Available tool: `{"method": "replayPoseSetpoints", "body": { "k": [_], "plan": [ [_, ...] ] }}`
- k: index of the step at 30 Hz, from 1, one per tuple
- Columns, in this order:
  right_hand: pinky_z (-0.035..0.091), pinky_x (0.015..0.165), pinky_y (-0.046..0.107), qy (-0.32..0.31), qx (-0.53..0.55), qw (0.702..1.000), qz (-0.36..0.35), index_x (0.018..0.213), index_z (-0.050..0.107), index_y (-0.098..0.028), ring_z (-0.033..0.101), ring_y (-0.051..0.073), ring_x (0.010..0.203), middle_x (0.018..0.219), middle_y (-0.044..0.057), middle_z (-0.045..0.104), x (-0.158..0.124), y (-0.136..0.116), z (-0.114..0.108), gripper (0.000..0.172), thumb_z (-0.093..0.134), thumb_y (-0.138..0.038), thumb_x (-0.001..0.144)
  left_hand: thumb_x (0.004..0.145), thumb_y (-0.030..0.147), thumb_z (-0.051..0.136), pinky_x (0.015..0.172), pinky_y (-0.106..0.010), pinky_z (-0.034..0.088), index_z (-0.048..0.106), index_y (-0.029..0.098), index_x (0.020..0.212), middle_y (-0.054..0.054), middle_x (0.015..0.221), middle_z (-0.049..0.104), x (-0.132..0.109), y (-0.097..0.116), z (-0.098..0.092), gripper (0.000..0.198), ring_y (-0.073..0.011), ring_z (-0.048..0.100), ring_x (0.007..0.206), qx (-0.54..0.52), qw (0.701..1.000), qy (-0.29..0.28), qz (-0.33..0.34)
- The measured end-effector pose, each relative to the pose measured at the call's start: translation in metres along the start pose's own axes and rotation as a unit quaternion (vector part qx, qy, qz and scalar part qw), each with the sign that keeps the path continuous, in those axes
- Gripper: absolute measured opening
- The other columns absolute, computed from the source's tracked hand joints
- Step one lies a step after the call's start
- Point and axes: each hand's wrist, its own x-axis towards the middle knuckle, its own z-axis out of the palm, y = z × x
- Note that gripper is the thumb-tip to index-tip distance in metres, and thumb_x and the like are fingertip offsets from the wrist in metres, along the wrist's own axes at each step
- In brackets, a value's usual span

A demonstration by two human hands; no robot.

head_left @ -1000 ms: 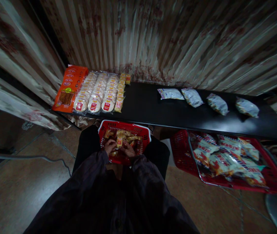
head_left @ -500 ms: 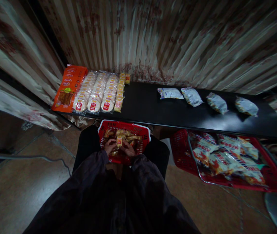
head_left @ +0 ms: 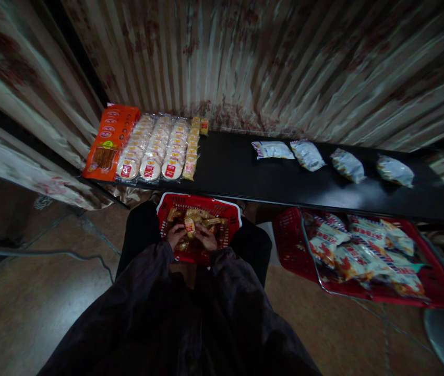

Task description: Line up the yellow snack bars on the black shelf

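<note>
Since a second ago the small packet (head_left: pixel 189 225) has risen a little and tipped, the right hand (head_left: pixel 206 237) shifting up with it. Both hands meet over it: the left hand (head_left: pixel 176 235) pinches one side and the right the other, each grip closed on the wrapper as far as the dim light shows. It sits just above the other packets in the red basket (head_left: pixel 200 198) on the lap. I judge it light, with crinkly, slippery film and brittle contents, so it is best held by its sealed ends. Beyond lies the black counter (head_left: pixel 268 180), with rows of round snacks (head_left: pixel 155 151) beside an orange pack (head_left: pixel 109 141) at its left end, and four pale bags (head_left: pixel 308 155) well apart to the right.
</note>
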Motion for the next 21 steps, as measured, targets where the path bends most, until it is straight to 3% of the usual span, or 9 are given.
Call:
{"method": "replayPoseSetpoints", "body": {
  "k": [5,9,15,21],
  "plan": [
    [0.048,0.094,0.042,0.015,0.043,0.998,0.051,0.1,0.074,-0.02,0.064,0.021,0.086,0.09,0.004,0.073,-0.001,-0.004,0.001,0.066,0.084,-0.051,0.043,0.062,0.027,0.079,0.055,-0.019,0.043,0.069,0.017,0.093,0.003,0.061,0.066,-0.002,0.002,0.001,0.034,-0.008,0.059,0.053,-0.002,1.0,0.001,-0.009],
    [0.048,0.095,0.04,0.013,0.064,0.997,0.052,0.094,0.076,-0.021,0.064,0.02,0.085,0.088,0.002,0.073,-0.002,-0.008,0.001,0.062,0.086,-0.048,0.039,0.063,0.024,0.077,0.056,-0.019,0.043,0.068,0.017,0.093,0.003,0.063,0.066,-0.004,0.005,0.002,0.032,-0.0075,0.058,0.052,-0.005,1.0,0.004,-0.017],
    [0.046,0.095,0.039,-0.028,0.035,0.998,0.036,0.092,0.076,-0.022,0.064,0.02,0.089,0.088,0.002,0.074,-0.007,-0.017,0.0,0.046,0.081,-0.044,0.052,0.069,0.019,0.068,0.059,-0.022,0.044,0.067,0.014,0.093,0.0,0.059,0.062,-0.008,0.013,0.003,0.025,-0.0109,0.058,0.057,-0.005,0.998,0.002,-0.057],
    [0.045,0.091,0.038,-0.045,-0.011,0.999,0.015,0.087,0.076,-0.015,0.061,0.024,0.096,0.09,0.005,0.073,-0.012,-0.026,0.003,0.033,0.078,-0.036,0.061,0.068,0.031,0.073,0.059,-0.024,0.047,0.066,0.013,0.093,-0.007,0.075,0.07,-0.013,0.016,0.004,0.032,-0.0182,0.065,0.073,-0.004,0.998,-0.007,-0.056]
  ]
}}
